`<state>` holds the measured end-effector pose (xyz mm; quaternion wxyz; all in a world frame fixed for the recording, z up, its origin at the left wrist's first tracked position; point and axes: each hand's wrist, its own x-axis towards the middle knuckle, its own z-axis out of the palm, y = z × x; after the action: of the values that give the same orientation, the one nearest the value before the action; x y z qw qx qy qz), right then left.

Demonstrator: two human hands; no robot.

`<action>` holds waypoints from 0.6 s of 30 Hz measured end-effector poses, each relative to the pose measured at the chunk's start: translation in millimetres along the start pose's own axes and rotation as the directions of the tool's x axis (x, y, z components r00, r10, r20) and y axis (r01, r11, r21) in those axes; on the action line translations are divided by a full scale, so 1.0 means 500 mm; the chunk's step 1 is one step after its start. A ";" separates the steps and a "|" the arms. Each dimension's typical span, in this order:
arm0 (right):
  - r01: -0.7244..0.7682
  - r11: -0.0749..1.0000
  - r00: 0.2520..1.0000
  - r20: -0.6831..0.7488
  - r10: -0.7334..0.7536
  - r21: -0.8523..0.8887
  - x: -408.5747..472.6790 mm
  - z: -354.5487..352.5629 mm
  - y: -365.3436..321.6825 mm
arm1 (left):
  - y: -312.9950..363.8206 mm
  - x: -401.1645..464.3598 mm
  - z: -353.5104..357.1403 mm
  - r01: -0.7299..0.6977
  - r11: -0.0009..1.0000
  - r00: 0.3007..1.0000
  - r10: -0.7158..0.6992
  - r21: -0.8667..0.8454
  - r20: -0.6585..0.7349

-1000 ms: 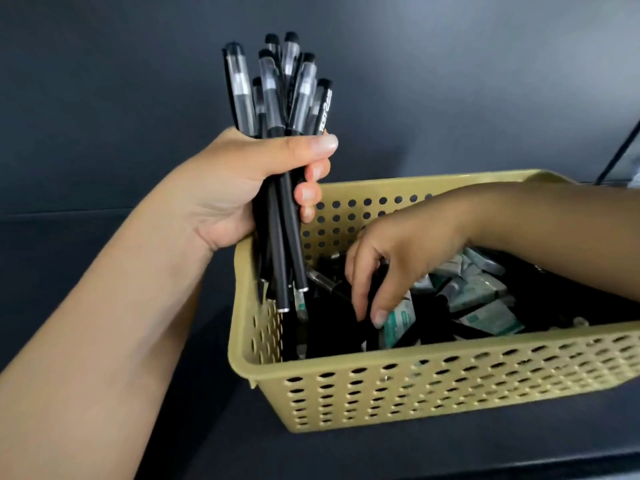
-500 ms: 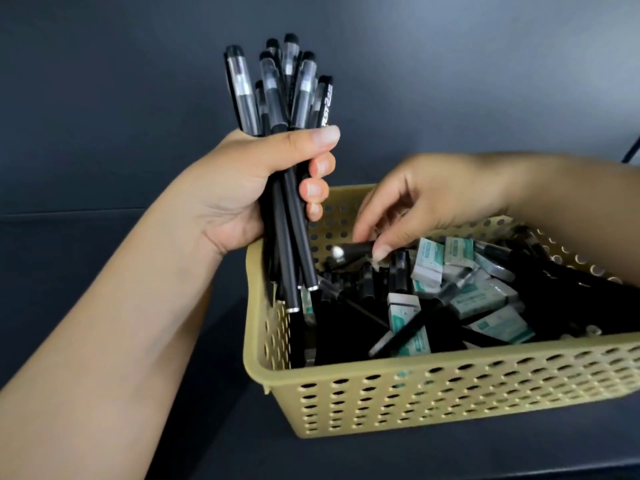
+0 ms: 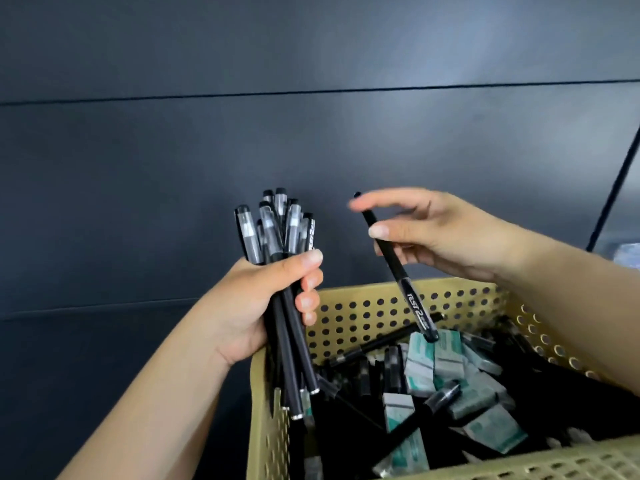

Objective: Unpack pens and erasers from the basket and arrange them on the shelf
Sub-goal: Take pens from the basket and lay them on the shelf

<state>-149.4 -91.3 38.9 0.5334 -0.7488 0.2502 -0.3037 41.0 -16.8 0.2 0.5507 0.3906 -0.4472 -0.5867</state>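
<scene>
Left hand (image 3: 256, 306) grips a bundle of black pens (image 3: 277, 271) upright. Right hand (image 3: 440, 237) pinches one pen (image 3: 398, 271), white lettering perhaps "TEST 2", above the basket (image 3: 381, 306); erasers (image 3: 450, 368) lie inside at five o'clock.

The perforated plastic basket (image 3: 398, 306) is mustard yellow with a regular grid of round holes. Inside the basket lie black pens (image 3: 377, 344) and rectangular erasers (image 3: 420, 367) in grey-white with teal-green printed sleeves. Above the basket's left corner is a bundle of black pens with clear, black-tipped caps (image 3: 277, 233), and above its rear wall a single black pen with white lettering (image 3: 398, 275); the panelled wall (image 3: 311, 133) behind the basket is dark blue-grey.
</scene>
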 end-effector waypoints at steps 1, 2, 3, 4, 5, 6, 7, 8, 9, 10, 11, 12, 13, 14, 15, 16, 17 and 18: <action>0.006 0.999 1.000 0.006 -0.006 0.044 -0.001 0.004 -0.001 | -0.001 0.001 -0.002 0.001 1.000 1.000 -0.001 -0.008 0.008; 0.010 0.994 1.000 0.022 -0.012 0.111 -0.002 0.005 -0.003 | 0.000 0.000 -0.001 0.001 1.000 1.000 -0.001 -0.024 0.015; 0.003 0.983 0.999 0.044 -0.012 0.182 -0.004 0.007 -0.004 | -0.001 0.001 -0.003 -0.001 0.999 1.000 0.002 -0.047 0.024; -0.008 0.973 0.998 0.063 -0.007 0.230 -0.005 0.007 -0.004 | 0.001 0.000 -0.002 0.001 0.998 1.000 0.000 -0.064 0.019; -0.022 0.972 0.998 0.068 0.007 0.234 -0.006 0.008 -0.006 | 0.000 0.001 -0.003 -0.005 0.997 1.000 0.005 -0.077 0.009; -0.036 0.982 0.998 0.060 0.025 0.187 -0.007 0.009 -0.003 | 0.001 0.000 -0.003 -0.010 0.996 1.000 0.009 -0.088 -0.010; -0.056 0.992 0.998 0.039 0.052 0.117 -0.006 0.013 -0.002 | 0.000 0.001 -0.003 -0.025 0.995 1.000 0.023 -0.100 -0.017; -0.074 0.996 0.997 0.009 0.074 0.049 -0.004 0.017 0.003 | 0.001 -0.001 -0.002 -0.040 0.993 0.999 0.037 -0.114 -0.025; -0.097 0.995 0.995 -0.027 0.097 -0.002 -0.002 0.023 0.006 | 0.000 0.000 -0.005 -0.064 0.990 0.998 0.061 -0.129 -0.028; -0.116 0.993 0.992 -0.060 0.113 -0.036 0.000 0.030 0.009 | 0.000 -0.002 -0.004 -0.083 0.986 0.996 0.078 -0.141 -0.035; -0.128 0.990 0.989 -0.085 0.123 -0.065 0.001 0.036 0.010 | -0.002 -0.002 -0.007 -0.102 0.982 0.995 0.098 -0.158 -0.032; -0.130 0.987 0.988 -0.098 0.120 -0.099 0.002 0.041 0.010 | -0.002 -0.005 -0.006 -0.111 0.981 0.994 0.107 -0.161 -0.035; -0.129 0.983 0.988 -0.103 0.116 -0.128 0.001 0.046 0.009 | -0.003 -0.007 -0.004 -0.120 0.982 0.992 0.116 -0.145 -0.042; -0.123 0.981 0.989 -0.097 0.109 -0.150 0.001 0.052 0.008 | -0.003 -0.010 0.000 -0.123 0.985 0.991 0.116 -0.122 -0.062; -0.119 0.978 0.991 -0.083 0.106 -0.169 -0.001 0.059 0.005 | -0.005 -0.012 0.003 -0.130 0.986 0.989 0.122 -0.104 -0.083; -0.116 0.976 0.992 -0.061 0.106 -0.183 -0.003 0.068 0.004 | -0.003 -0.016 0.007 -0.122 0.989 0.987 0.111 -0.084 -0.118; -0.112 0.974 0.994 -0.038 0.107 -0.198 -0.005 0.078 0.003 | -0.005 -0.017 0.008 -0.122 0.990 0.982 0.108 -0.077 -0.157; -0.101 0.969 0.995 -0.017 0.100 -0.225 -0.006 0.087 0.002 | -0.003 -0.019 0.013 -0.121 0.990 0.973 0.105 -0.069 -0.208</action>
<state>-120.1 -61.7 26.5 0.4588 -0.7901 0.3222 -0.2478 35.0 -6.9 0.6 0.6414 0.3998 -0.3859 -0.5290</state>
